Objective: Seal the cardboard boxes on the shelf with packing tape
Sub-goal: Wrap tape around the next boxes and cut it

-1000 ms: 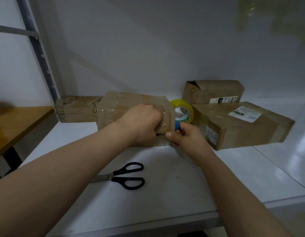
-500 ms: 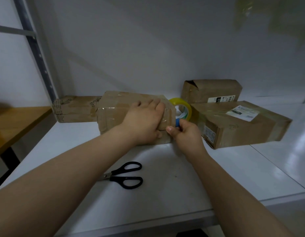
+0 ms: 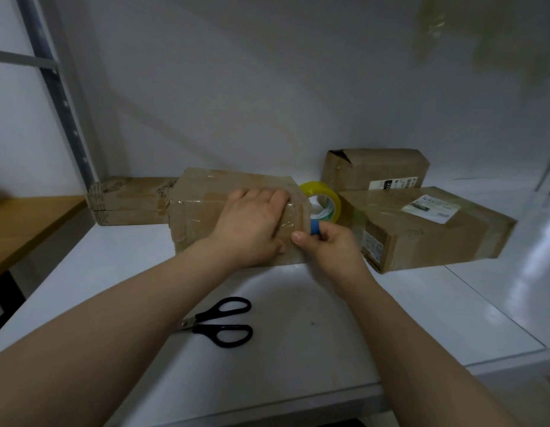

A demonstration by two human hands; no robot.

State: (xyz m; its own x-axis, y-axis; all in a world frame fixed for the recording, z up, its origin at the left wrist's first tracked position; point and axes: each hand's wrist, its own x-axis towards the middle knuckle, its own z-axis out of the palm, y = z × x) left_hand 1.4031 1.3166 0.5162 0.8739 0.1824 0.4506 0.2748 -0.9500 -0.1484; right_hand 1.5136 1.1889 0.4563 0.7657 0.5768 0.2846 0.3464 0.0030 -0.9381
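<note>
**Current state.** The middle cardboard box [image 3: 199, 211] lies near the centre of the white shelf [image 3: 298, 303]. Clear tape is visible across its top and front face. The left hand [image 3: 252, 223] lies flat against the front face at the box's right end. Its fingers [image 3: 267, 194] are straight and reach the top edge; they grasp nothing and the palm presses. The right hand [image 3: 329, 245] sits at the box's right front edge, thumb and forefinger pinched on a small blue object [image 3: 315, 226] that I cannot identify. The yellow tape roll [image 3: 324, 195] stands on edge just behind that hand, between this box and the labelled box [image 3: 428, 235] to the right.

**Change.** One second ago the left hand was curled over this same end. Half a second ago it had flattened. Now the fingers lie higher, at the top edge. The right hand has kept its place beside the box's right edge.

**Meaning.** This reads as smoothing down a strip just laid, so this end of the box is probably close to sealed. Whether the strip still joins the roll cannot be seen. If it does, it will need cutting. The black scissors [image 3: 224, 322] lie on the shelf in front, with neither hand on them. The rear box [image 3: 375, 171] shows a gaping corner flap and appears not yet sealed.
</note>
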